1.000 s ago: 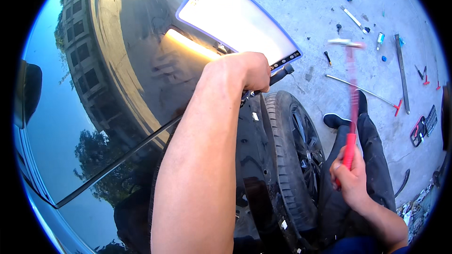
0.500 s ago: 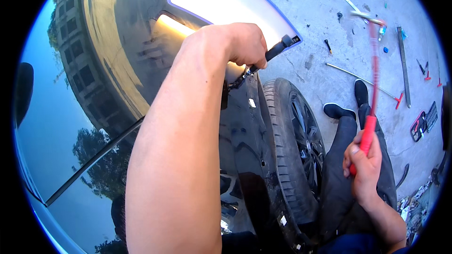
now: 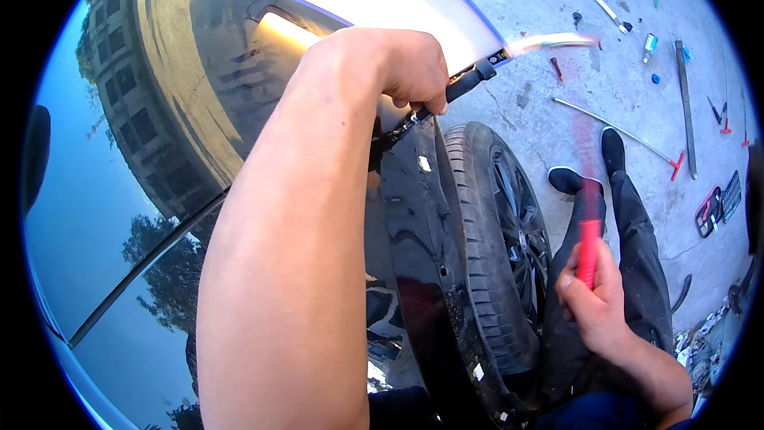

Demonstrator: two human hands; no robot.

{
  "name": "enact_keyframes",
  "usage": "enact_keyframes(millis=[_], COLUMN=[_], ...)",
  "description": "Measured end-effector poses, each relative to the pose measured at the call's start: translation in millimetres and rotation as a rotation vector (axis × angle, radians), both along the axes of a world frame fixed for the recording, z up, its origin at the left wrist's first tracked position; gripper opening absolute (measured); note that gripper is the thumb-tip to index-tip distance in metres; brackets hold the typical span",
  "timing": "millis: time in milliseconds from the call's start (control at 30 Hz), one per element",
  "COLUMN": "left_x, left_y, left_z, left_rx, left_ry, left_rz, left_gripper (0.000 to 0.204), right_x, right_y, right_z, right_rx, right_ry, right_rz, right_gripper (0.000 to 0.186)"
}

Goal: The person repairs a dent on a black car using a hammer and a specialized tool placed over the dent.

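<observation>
My left hand (image 3: 418, 72) is closed around a short dark rod whose thick black end (image 3: 471, 82) sticks out to the right. It is over the edge of a glossy dark car panel (image 3: 406, 227), at the lower corner of a white reflector board (image 3: 382, 0) with a blue rim. The rod's other end is hidden by my hand and the panel edge. A red-handled hammer (image 3: 588, 251) is gripped in my right hand (image 3: 595, 299), above my legs. Its shaft and pale head (image 3: 553, 41) are smeared by motion, the head near the board's right corner.
A wheel with a black rim (image 3: 517, 231) stands beside the panel. On the concrete floor lie a long rod with a red T-handle (image 3: 621, 131), a flat metal bar (image 3: 686, 111), a small bottle (image 3: 649, 48) and an open tool case (image 3: 716, 205). My shoes (image 3: 612, 151) are close by.
The hammer has swung left, its head now nearer the board and my left hand. My right hand has shifted slightly left and down. The left hand keeps its hold.
</observation>
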State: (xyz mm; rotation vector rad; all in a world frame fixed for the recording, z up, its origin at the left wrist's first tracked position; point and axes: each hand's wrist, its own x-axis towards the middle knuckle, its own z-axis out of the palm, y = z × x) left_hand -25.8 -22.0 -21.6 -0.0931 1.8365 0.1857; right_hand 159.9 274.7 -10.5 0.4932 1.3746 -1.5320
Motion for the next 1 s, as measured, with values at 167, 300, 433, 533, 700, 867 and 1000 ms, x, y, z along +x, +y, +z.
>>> enact_keyframes(millis=[167,300,433,533,700,867,1000], left_x=[-3.8,-0.1,-2.5,-3.6,-1.8,-0.9,1.4], left_y=[-0.9,-0.4,-2.7,2.2,1.3,-0.2,-1.8], left_z=[-1.1,-1.3,-5.3,-3.1,-1.4,-3.7,-6.4], left_rx=[-0.029,-0.014,-0.002,-0.03,-0.03,-0.029,0.015], left_ry=[0.007,0.01,0.039,0.025,0.011,0.015,0.051], left_rz=[-0.019,-0.033,-0.042,-0.048,-0.053,-0.041,-0.035], left_gripper=[0.021,0.02,0.021,0.02,0.021,0.02,0.02], right_x=[-16.6,-1.5,-19.5,-13.4,-16.9,-7.0,-3.0], right_y=[-10.3,-2.2,-1.8,-9.7,-0.9,-10.0,7.1], right_z=[3.7,1.8,2.1,3.3,5.0,-0.5,-8.2], right_rx=[0.072,0.03,0.129,0.068,0.096,0.052,0.062], right_ry=[0.127,-0.01,0.072,0.118,0.053,0.116,0.05], right_rz=[-0.377,-0.094,-0.218,-0.413,-0.065,-0.367,0.02], right_gripper=[0.018,0.021,0.019,0.018,0.018,0.019,0.021])
